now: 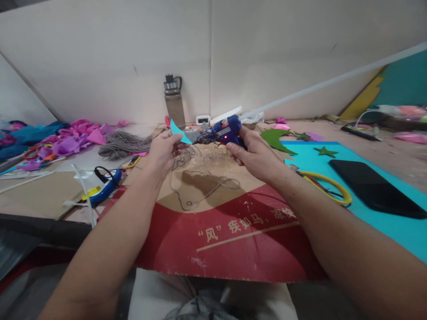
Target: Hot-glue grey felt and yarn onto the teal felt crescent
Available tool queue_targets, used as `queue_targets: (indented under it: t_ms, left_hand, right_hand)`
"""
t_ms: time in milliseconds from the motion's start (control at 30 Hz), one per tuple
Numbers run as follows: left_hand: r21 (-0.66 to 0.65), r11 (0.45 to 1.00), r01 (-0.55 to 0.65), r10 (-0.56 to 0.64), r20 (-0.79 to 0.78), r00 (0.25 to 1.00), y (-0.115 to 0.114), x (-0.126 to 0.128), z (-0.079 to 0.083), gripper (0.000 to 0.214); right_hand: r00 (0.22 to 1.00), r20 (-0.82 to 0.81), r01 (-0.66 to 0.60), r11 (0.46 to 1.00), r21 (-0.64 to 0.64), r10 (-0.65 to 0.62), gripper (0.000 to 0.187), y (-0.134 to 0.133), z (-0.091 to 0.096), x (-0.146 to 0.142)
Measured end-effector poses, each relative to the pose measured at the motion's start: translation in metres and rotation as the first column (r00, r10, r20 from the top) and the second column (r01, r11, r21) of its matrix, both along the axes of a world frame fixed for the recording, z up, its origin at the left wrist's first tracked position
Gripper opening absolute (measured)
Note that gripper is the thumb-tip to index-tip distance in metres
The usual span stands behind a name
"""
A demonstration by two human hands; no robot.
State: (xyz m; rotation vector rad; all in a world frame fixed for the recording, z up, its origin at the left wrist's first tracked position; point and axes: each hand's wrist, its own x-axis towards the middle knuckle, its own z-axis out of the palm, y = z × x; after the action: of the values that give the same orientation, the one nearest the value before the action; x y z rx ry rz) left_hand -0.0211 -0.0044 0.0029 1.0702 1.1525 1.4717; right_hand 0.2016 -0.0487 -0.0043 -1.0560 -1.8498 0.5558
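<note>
My right hand (255, 153) is wrapped round the grip of a blue hot glue gun (222, 130), its nozzle pointing left and a small red light showing on its body. My left hand (163, 150) pinches a small pointed piece of turquoise felt (179, 132) right at the nozzle tip. Both hands hover over a brown and red cardboard sheet (227, 231) with Chinese characters printed on it. Thin strands of dried glue or thread (200, 178) lie looped on the cardboard under my hands.
A turquoise felt sheet (383, 222) at the right carries a black phone (373, 189), yellow-handled scissors (328, 186) and green felt cut-outs (278, 140). A water bottle (174, 101) stands against the wall. At the left lie grey yarn (122, 144), pink and purple felt scraps (73, 138) and a second blue glue gun (103, 184).
</note>
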Motion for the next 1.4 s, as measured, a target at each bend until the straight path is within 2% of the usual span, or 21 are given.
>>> queue_targets:
  t_ms: [167,300,400,500,633,700,833,900,1033,1100,1167,1200,1267,1333,1400]
  left_hand:
    - [-0.018,1.0,0.002,-0.002,-0.008,1.0,-0.001,0.001,0.001,0.01]
    - [-0.013,1.0,0.003,-0.003,-0.022,1.0,-0.001,0.001,0.0,0.008]
    - [0.007,1.0,0.0,0.0,0.001,1.0,0.0,0.0,0.0,0.009]
    - [0.011,1.0,-0.007,0.007,0.015,1.0,0.0,0.0,0.001,0.009]
    - [0.005,1.0,-0.011,0.011,0.022,1.0,0.0,-0.001,0.002,0.006]
    - [0.006,1.0,-0.014,0.014,0.026,1.0,0.0,-0.002,0.002,0.007]
    - [0.026,1.0,-0.014,0.013,0.036,0.999,0.0,-0.002,0.002,0.01]
    - [0.031,0.999,-0.016,0.015,0.035,0.999,0.0,-0.001,0.002,0.011]
    - [0.044,0.999,-0.029,0.028,0.026,0.999,0.0,0.0,0.002,0.012]
    - [0.048,0.998,-0.027,0.026,0.03,0.999,-0.001,0.001,0.002,0.012]
    - [0.044,0.999,-0.023,0.021,0.043,0.999,-0.002,0.002,0.002,0.012]
    - [0.04,0.999,-0.019,0.017,0.049,0.999,-0.002,0.002,0.002,0.012]
    - [0.027,1.0,-0.013,0.011,0.057,0.998,-0.003,0.003,0.002,0.011]
    - [0.004,1.0,-0.003,0.003,0.064,0.998,-0.003,0.004,0.001,0.01]
    - [-0.02,1.0,0.01,-0.009,0.07,0.998,-0.002,0.005,0.0,0.01]
  right_hand:
    - [0.992,-0.128,-0.018,0.995,-0.097,0.006,0.018,0.001,0.001,-0.002]
    - [0.943,-0.334,-0.043,0.986,-0.162,-0.013,0.015,0.0,0.004,-0.003]
    - [0.85,-0.52,-0.041,0.972,-0.23,-0.087,0.015,0.001,0.008,-0.001]
    - [0.726,-0.653,-0.032,0.938,-0.344,-0.215,0.013,0.008,0.011,0.005]
    - [0.577,-0.707,-0.059,0.842,-0.536,-0.41,0.01,0.021,0.009,0.013]
    - [0.554,-0.697,-0.098,0.795,-0.599,-0.456,0.013,0.027,0.005,0.015]
    - [0.596,-0.661,-0.143,0.749,-0.647,-0.456,0.02,0.035,-0.005,0.016]
    - [0.652,-0.609,-0.132,0.724,-0.677,-0.451,0.017,0.038,-0.009,0.015]
    - [0.827,-0.355,0.05,0.686,-0.726,-0.436,0.012,0.045,-0.016,0.014]
    - [0.853,-0.252,0.136,0.659,-0.74,-0.458,0.011,0.049,-0.019,0.016]
    - [0.874,-0.107,0.272,0.659,-0.701,-0.474,0.013,0.05,-0.02,0.021]
    - [0.882,0.02,0.382,0.688,-0.617,-0.471,0.017,0.049,-0.019,0.024]
    - [0.834,0.294,0.546,0.775,-0.319,-0.467,0.027,0.045,-0.017,0.027]
    - [0.785,0.404,0.528,0.848,-0.039,-0.47,0.029,0.039,-0.014,0.024]
    - [0.864,0.294,0.424,0.906,0.011,-0.408,0.023,0.031,-0.014,0.012]
